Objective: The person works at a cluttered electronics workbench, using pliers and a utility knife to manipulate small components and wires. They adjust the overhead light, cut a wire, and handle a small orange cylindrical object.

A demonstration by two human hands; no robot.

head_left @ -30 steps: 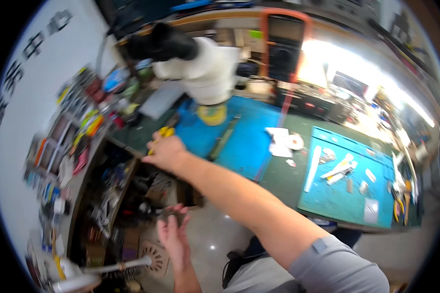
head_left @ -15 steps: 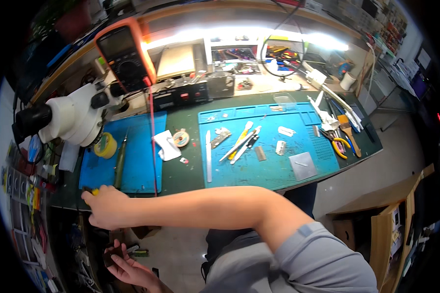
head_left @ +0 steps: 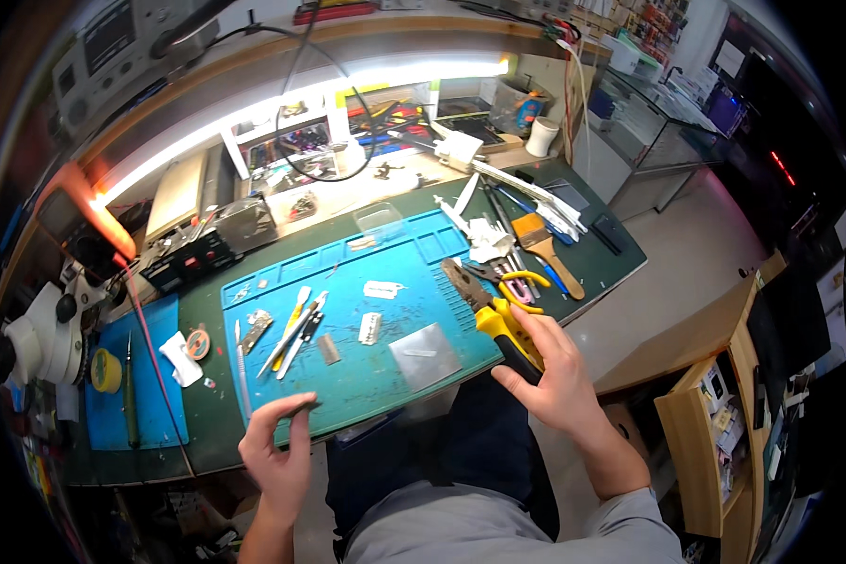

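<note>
In my right hand [head_left: 564, 371] are combination pliers [head_left: 498, 320] with yellow and black handles, held above the right end of the blue work mat [head_left: 348, 376]. Their worn jaws point up and away from me. My left hand [head_left: 277, 451], near the mat's front edge, pinches a small dark flat piece [head_left: 303, 408] between thumb and fingers; its kind is unclear. On the mat between my hands lies a square clear sheet [head_left: 425, 357] with a thin pale strip on it. Farther back lie a razor blade [head_left: 369, 329], a metal piece [head_left: 328, 349] and several tweezers [head_left: 296, 331].
Smaller yellow-handled pliers [head_left: 524, 279], a brush [head_left: 545, 249] and other tools lie at the right bench end. At left stand a microscope [head_left: 38, 329], a multimeter [head_left: 70, 211] and a second blue mat [head_left: 160, 404]. A wooden drawer unit [head_left: 696, 442] stands at lower right.
The view has swung right. My right hand has come from the far left across to the right, now plainly holding the pliers. My left hand has risen from below the bench to the mat's front edge.
</note>
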